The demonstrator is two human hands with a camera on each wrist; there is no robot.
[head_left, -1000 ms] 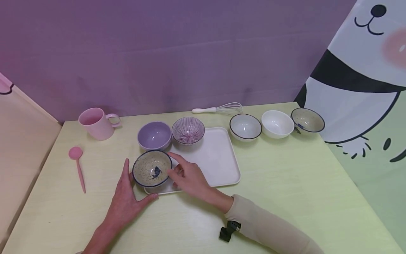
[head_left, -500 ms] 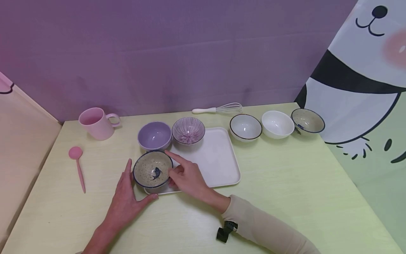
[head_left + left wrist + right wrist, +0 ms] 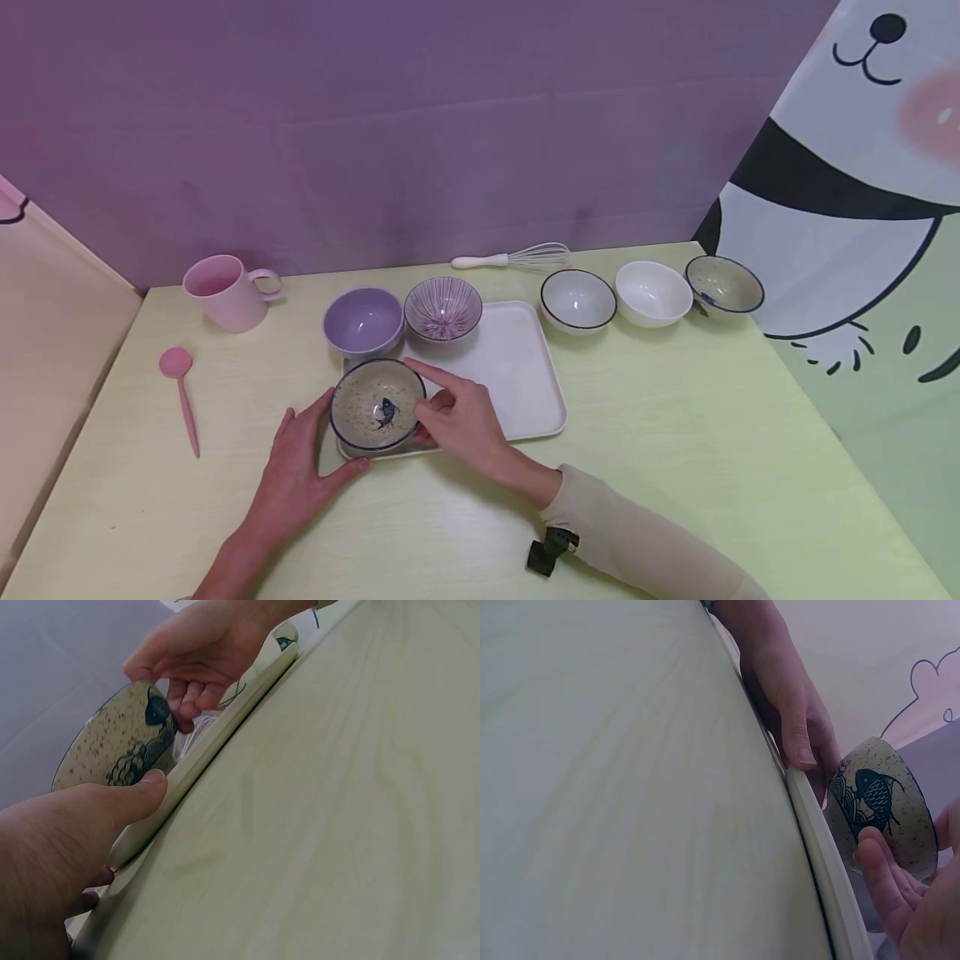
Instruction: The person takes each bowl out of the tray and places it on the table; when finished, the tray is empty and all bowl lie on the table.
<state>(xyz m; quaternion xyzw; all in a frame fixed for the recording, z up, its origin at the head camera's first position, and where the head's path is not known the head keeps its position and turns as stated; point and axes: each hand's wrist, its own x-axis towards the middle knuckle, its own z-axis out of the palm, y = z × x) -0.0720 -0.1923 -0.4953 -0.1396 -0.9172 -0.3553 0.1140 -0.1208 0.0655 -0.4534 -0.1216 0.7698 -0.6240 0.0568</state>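
A beige, speckled ceramic bowl with a dark blue rim and a blue fish motif [image 3: 377, 406] is held over the near left corner of a white rectangular tray with rounded corners [image 3: 517, 383]. The bowl is pinched at its right side by the right hand [image 3: 465, 421], with the index finger laid along the rim and the thumb bent against the near side. Whether the bowl's base is touching the tray cannot be told. The left hand [image 3: 300, 454] is spread wide beside the bowl, its thumb set at the tray's near edge; no firm grip can be made out.

A plain purple bowl [image 3: 363, 323] is placed at the tray's far left corner, next to a purple-streaked bowl [image 3: 443, 310]. To the right of the tray, a white bowl with a dark rim [image 3: 578, 300], a plain white bowl [image 3: 654, 294] and a second speckled bowl [image 3: 724, 285] are lined up on the pale wood-grained bench [image 3: 675, 433]. A white-handled wire whisk [image 3: 480, 262] is laid near the back edge. At the left, a pink mug [image 3: 238, 308] and a pink round-headed spoon [image 3: 185, 400] are seen.
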